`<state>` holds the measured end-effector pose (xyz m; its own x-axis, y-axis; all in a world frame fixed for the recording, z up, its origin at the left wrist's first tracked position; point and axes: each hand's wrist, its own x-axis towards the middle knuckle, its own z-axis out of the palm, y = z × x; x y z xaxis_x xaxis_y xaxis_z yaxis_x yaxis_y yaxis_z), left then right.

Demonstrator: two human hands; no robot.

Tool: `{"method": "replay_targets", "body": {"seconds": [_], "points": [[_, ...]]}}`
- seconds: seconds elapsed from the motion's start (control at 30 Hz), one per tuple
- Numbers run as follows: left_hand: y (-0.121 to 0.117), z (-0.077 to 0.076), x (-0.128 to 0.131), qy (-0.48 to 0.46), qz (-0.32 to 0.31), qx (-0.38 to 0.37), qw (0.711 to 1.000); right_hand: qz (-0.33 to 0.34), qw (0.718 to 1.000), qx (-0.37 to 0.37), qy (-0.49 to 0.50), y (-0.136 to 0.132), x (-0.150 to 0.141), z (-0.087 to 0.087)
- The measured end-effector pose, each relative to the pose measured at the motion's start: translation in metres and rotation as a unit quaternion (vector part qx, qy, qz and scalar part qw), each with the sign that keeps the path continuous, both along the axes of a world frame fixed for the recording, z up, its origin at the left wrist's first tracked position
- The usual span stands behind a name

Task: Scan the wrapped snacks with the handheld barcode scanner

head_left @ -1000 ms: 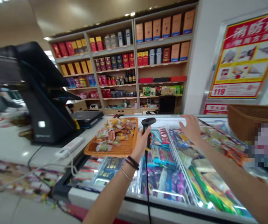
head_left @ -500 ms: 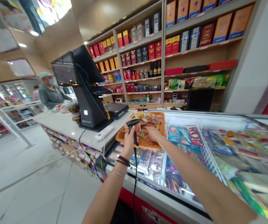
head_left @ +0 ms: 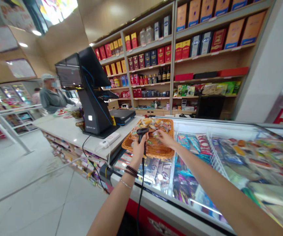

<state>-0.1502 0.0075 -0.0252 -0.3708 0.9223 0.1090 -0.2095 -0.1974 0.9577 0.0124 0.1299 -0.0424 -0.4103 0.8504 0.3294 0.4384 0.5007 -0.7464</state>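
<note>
Left hand point(head_left: 139, 147) gripping barcode scanner point(head_left: 141, 132), right hand point(head_left: 163, 138) seemingly pinching a snack packet point(head_left: 155, 132), both over wicker basket point(head_left: 164, 154)

Wrapped snacks point(head_left: 151, 132) (labels too small) are unreadable.

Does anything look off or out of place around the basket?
Slightly: the basket of snacks sits on the glass lid of the freezer, not on the counter, and the cord of the scanner dangles loose over the freezer's front. Nothing looks spilled or damaged.
</note>
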Motion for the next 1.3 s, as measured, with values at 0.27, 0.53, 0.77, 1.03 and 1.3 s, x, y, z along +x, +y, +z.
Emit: {"method": "replay_targets", "body": {"seconds": [0.27, 0.53, 0.77, 1.03, 1.3], "points": [[-0.009, 0.003, 0.048, -0.029, -0.094, 0.007, 0.995, -0.036, 0.914, -0.191, 0.356, -0.012, 0.083, -0.002], [-0.003, -0.006, 0.146, -0.026, -0.234, 0.018, 0.972, -0.174, 0.904, -0.167, 0.354, -0.008, 0.198, -0.033], [0.012, -0.029, 0.201, -0.048, -0.27, -0.002, 0.962, -0.225, 0.914, -0.054, 0.334, -0.009, 0.236, -0.071], [0.014, -0.041, 0.195, -0.037, -0.303, 0.0, 0.952, -0.198, 0.917, -0.015, 0.347, 0.006, 0.241, -0.097], [0.011, -0.036, 0.196, -0.033, -0.324, -0.008, 0.945, -0.192, 0.911, -0.029, 0.365, 0.001, 0.241, -0.095]]}}
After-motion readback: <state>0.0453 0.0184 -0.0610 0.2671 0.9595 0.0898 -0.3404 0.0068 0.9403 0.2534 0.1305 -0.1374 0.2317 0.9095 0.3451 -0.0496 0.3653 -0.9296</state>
